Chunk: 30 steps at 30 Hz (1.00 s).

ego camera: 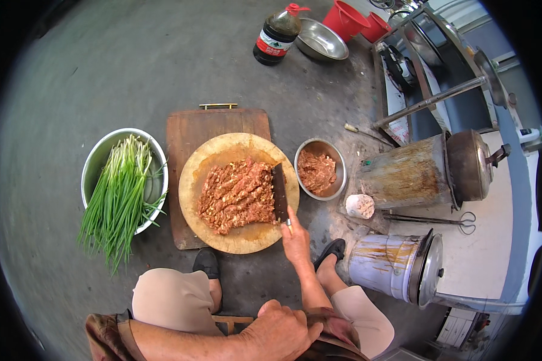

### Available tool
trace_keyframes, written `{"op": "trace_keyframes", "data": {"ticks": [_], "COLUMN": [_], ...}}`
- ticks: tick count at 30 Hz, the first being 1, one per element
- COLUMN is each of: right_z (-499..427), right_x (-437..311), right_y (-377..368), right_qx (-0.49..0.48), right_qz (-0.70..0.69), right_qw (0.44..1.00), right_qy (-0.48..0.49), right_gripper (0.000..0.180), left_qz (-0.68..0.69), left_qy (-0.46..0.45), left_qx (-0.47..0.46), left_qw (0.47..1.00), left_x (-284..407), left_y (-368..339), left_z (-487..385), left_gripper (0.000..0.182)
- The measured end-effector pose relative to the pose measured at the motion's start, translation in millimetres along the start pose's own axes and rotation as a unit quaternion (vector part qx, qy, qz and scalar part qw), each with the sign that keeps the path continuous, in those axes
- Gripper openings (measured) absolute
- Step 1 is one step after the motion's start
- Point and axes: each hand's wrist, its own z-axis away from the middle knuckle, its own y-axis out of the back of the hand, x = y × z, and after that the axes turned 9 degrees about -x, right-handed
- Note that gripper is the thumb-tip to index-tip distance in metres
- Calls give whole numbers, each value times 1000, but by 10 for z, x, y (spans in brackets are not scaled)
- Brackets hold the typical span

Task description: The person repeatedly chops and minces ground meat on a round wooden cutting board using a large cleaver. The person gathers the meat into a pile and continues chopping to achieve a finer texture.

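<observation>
My right hand [296, 243] is closed around the handle of a cleaver [279, 192]. The dark blade stands along the right side of a broad mound of minced meat [237, 196]. This mince lies on a round wooden chopping block [239, 244], which sits on a wooden board [203, 122] with a metal handle. My left hand [282, 331] is drawn back near my body, beside my right sleeve [327, 320]; its fingers are curled, and whether they grip the cloth is hidden. Right of the block, a steel bowl [342, 178] holds more minced meat [316, 171].
At left, green onions [117, 203] overhang a metal basin [86, 180]. Ahead are a dark sauce jug [275, 38], a steel basin [323, 39] and red buckets [345, 20]. A stove with a kettle [467, 164], fire tongs [427, 219] and a lidded bucket [384, 266] flank the right.
</observation>
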Motion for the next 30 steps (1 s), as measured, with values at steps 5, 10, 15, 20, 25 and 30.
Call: {"op": "trace_keyframes", "data": {"ticks": [5, 10, 15, 20, 25, 30], "right_z": [9, -48, -94, -112, -204, -242], "right_x": [-57, -84, -95, -142, -222, -308], "right_y": [31, 21, -35, -36, 15, -25], "right_qx": [14, 25, -21, 53, -58, 24], "right_qz": [-62, -36, 34, -49, 12, -9], "right_qw": [997, 999, 999, 996, 998, 993], "right_qy": [-52, -10, 3, 46, -17, 118], "right_gripper": [60, 64, 62, 62, 64, 64], "left_qz": [10, 4, 13, 23, 13, 22], "left_qy": [2, -3, -5, 9, 3, 11], "left_qx": [-16, -17, -2, -20, -18, 2], "left_qw": [1000, 1000, 1000, 999, 1000, 1000], "left_x": [14, 7, 0, 22, 5, 12], "left_y": [23, 25, 2, 3, 24, -4], "left_z": [-5, -4, -7, -8, -5, -1], "left_gripper": [47, 46, 46, 46, 45, 43]}}
